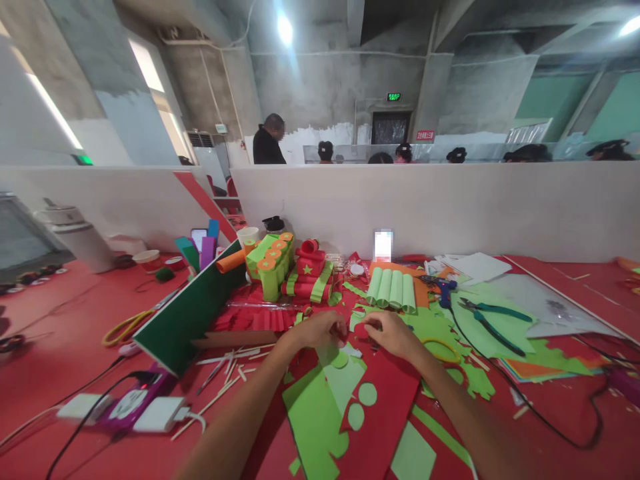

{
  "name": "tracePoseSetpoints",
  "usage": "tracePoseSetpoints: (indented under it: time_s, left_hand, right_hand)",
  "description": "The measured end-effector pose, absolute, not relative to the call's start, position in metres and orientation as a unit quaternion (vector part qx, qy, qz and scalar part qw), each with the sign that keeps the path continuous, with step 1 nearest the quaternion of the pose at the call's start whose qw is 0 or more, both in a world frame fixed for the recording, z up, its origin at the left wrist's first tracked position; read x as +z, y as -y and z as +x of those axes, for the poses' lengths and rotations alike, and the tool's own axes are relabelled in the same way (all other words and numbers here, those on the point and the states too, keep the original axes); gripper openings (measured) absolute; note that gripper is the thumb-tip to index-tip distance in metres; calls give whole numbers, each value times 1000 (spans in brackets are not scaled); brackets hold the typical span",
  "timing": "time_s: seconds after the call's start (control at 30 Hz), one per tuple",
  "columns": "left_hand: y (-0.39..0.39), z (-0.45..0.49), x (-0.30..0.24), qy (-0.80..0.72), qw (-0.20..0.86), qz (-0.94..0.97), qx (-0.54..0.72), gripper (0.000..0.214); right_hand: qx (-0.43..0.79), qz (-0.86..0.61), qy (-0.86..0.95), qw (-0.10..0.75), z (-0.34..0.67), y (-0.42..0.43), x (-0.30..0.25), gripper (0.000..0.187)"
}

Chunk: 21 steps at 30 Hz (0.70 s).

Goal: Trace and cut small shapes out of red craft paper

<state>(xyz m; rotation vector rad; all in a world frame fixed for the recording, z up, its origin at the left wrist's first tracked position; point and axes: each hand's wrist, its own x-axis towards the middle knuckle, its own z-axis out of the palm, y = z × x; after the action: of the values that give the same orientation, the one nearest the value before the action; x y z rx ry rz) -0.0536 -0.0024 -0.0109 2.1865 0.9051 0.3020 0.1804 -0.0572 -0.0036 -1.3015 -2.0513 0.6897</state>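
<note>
At the far edge of the red sheet (387,393), we pinch a small red piece (361,328) in our right hand (393,332), our left hand (321,329) apart, its grip unclear, in what looks like a paper-shaping step whose next move calls for a light, steady touch.

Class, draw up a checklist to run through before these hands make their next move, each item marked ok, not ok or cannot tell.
1. Left hand empty: cannot tell; too indistinct there.
2. Right hand gripping firmly: cannot tell; a red piece shows there.
3. Table free of scraps: not ok; green scraps lie on it.
4. Pliers apart from both hands: ok.
5. Blue glue gun apart from both hands: ok.
</note>
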Motion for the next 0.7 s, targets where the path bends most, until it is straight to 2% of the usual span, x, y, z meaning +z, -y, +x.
tracePoseSetpoints:
  time_s: [0.27, 0.53, 0.7]
  left_hand:
    - [2, -49, -11, -350, 406, 826, 172, 14]
    - [6, -40, -4, -331, 515, 744, 267, 31]
    - [13, -33, 0, -301, 550, 710, 322, 27]
  right_hand:
    - [303, -491, 759, 301, 183, 49, -11, 20]
    - [368, -485, 728, 316, 191, 43, -15, 20]
    - [409, -477, 704, 331, 189, 43, -15, 20]
